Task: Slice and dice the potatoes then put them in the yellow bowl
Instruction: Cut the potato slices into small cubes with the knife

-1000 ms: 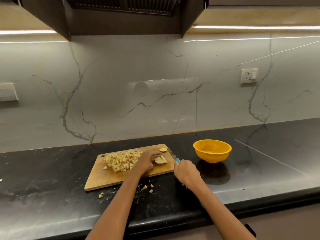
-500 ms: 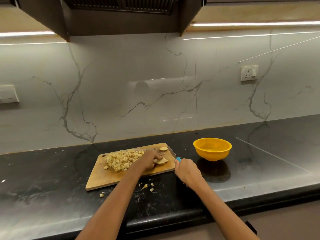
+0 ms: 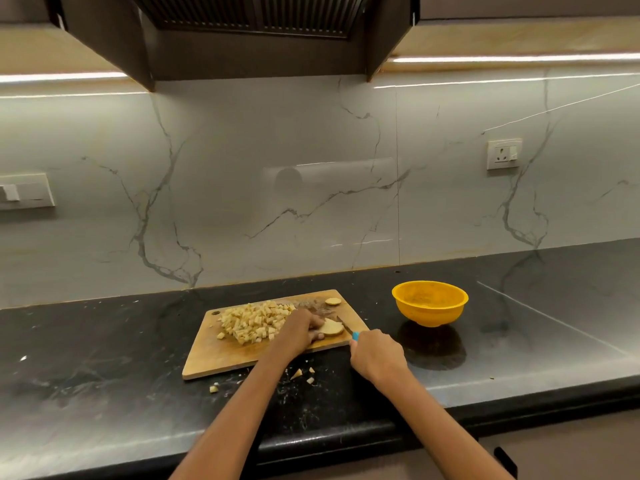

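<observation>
Head view: a person stands at a dark stone counter (image 3: 104, 344) below a marble-veined backsplash.
Cutting board: a wooden cutting board (image 3: 221, 355) lies on the counter, its far right corner nearest the bowl.
Left hand: the left hand (image 3: 298, 329) rests on the board, fingers curled over a stack of potato slices (image 3: 331, 328) and holding it down.
Right hand: the right hand (image 3: 375, 355) is closed round the blue handle of a knife (image 3: 349, 329); the blade lies at the right edge of the held slices.
Diced potato: a heap of diced potato (image 3: 254, 320) sits on the board, just left of the left hand.
Loose slice: one round slice (image 3: 333, 301) lies apart near the board's far right corner.
Strays: a few potato bits (image 3: 303, 375) lie on the counter in front of the board.
Yellow bowl: the yellow bowl (image 3: 430, 317) stands on the counter to the right of the board, apart from it; no potato shows inside.
Wall: a socket (image 3: 504, 154) is set in the backsplash above the bowl.
</observation>
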Tool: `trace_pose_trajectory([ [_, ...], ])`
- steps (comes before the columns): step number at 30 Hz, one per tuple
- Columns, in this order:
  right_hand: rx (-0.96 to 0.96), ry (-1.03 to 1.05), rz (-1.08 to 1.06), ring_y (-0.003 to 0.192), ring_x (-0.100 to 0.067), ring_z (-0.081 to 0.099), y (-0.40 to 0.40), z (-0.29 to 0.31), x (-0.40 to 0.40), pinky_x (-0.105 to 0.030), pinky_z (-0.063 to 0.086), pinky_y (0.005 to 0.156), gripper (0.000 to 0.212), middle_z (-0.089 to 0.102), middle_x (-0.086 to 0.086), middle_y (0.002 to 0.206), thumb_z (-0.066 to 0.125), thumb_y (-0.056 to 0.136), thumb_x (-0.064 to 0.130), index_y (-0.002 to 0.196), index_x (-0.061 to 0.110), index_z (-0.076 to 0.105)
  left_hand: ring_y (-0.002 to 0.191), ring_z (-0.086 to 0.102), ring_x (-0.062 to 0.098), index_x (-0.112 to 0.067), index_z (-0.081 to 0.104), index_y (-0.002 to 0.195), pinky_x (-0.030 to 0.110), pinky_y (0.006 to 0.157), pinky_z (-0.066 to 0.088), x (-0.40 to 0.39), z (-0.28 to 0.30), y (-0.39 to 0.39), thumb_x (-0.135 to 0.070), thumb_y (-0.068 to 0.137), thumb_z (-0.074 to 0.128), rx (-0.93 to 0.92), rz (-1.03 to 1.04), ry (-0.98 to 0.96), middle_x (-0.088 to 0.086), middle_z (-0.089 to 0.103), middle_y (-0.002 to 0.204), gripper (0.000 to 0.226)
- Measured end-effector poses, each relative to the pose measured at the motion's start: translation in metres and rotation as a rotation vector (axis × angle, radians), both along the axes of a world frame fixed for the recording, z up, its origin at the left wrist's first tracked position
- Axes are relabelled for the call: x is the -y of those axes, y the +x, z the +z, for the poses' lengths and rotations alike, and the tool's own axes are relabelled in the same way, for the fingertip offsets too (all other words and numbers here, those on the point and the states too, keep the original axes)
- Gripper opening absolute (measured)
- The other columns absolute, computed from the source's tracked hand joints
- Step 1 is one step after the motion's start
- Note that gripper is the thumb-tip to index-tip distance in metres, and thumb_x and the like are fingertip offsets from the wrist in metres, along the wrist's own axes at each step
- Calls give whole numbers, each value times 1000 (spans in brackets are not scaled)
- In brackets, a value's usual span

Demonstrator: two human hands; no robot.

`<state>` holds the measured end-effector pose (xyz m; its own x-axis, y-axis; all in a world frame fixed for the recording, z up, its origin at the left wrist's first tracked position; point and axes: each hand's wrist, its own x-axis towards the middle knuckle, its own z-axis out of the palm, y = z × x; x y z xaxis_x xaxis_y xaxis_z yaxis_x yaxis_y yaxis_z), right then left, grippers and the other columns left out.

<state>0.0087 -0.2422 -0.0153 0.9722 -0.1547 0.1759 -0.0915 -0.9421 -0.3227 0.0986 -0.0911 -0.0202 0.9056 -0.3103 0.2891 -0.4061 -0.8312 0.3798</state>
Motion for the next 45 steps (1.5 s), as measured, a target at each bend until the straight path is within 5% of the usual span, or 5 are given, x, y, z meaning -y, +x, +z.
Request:
trace_pose_trajectory([
  [10, 41, -11, -68, 99, -19, 63, 4, -2, 5, -27, 46, 72, 39, 63, -6, 111, 39, 101, 36, 120, 8, 58, 132, 37, 23, -14, 42, 139, 32, 110, 28, 8, 19, 10, -16, 89, 61, -204, -155, 143, 4, 37, 147, 54],
  [18, 5, 24, -42, 93, -18, 64, 5, 3, 5, -25, 45, 67, 37, 64, -6, 106, 42, 100, 34, 117, 7, 59, 122, 47, 22, 2, 65, 103, 30, 103, 36, 18, 7, 10, -14, 92, 55, -67, -102, 202, 11, 48, 138, 22],
  [25, 0, -2, -46, 96, -18, 64, -7, 0, 5, -28, 52, 77, 40, 63, -6, 109, 39, 100, 38, 119, 8, 58, 125, 44, 24, -8, 46, 136, 28, 101, 35, 20, -11, 1, -21, 94, 54, 81, 29, 64, 11, 44, 139, 45],
  [36, -55, -38, 19, 103, -24, 63, 1, 8, -9, -32, 51, 83, 29, 64, -10, 114, 43, 97, 17, 116, 6, 60, 115, 54, 23, -2, 61, 119, 28, 93, 38, 22, -17, 3, -17, 89, 61, 72, 96, -170, 12, 61, 122, 34],
  [45, -57, 148, 1, 95, -22, 66, -7, 4, -3, -32, 56, 80, 44, 63, -11, 108, 33, 102, 37, 118, 3, 55, 90, 54, 15, -5, 67, 92, 22, 79, 38, 19, -17, 2, -20, 90, 60, 93, 64, -168, 8, 64, 98, 17],
])
